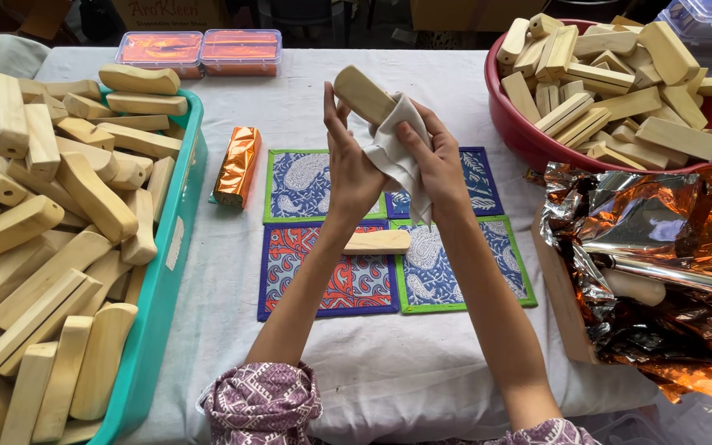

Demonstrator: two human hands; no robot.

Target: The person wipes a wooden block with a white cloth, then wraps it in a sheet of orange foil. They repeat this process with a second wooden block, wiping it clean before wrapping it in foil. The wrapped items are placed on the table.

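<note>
Patterned purple sleeves [261,404], hands [393,156] around smooth wooden block [362,93], soft white cloth [397,152].

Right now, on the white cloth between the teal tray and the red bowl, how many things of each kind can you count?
Patterned mats: 4
Wooden block lying on the mats: 1
Foil-wrapped block: 1
Total: 6
Separately, the left hand holds one more block; the right hand holds a white cloth.

wood block [362,92]: pale, smooth, matt | cloth [397,152]: soft white | foil [661,247]: glossy, crinkled
</note>
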